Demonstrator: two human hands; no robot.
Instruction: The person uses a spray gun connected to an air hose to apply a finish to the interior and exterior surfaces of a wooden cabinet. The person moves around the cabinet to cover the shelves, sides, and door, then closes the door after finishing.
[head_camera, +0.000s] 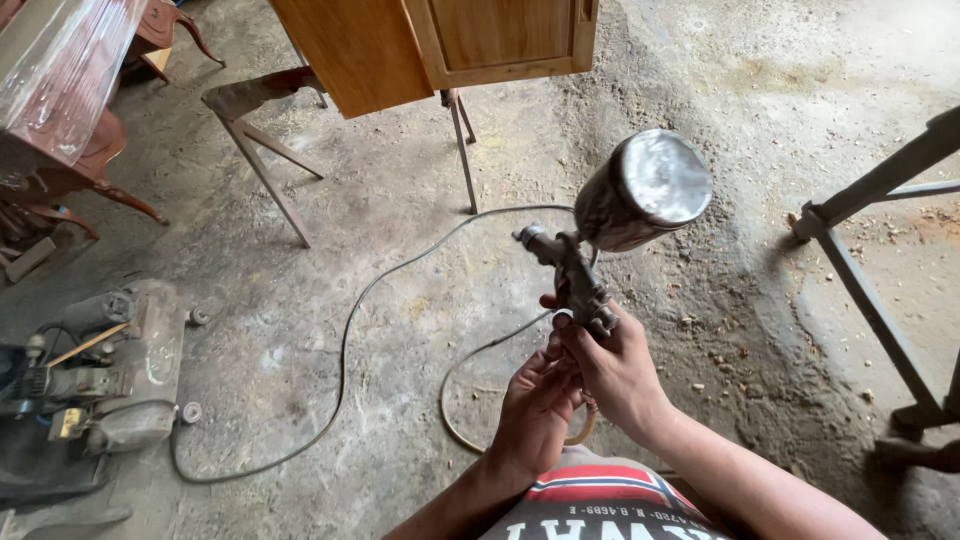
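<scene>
while the right hand is gripping the spray gun handle, left hand curling at its base, its nozzle is pointing up-left, cup tilting up-right.

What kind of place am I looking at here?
Most likely a furniture or woodworking workshop. The right hand holds a spray gun with a metal cup, its hose trailing over a dusty concrete floor to an air compressor, and a wooden cabinet rests on metal stands.
</scene>
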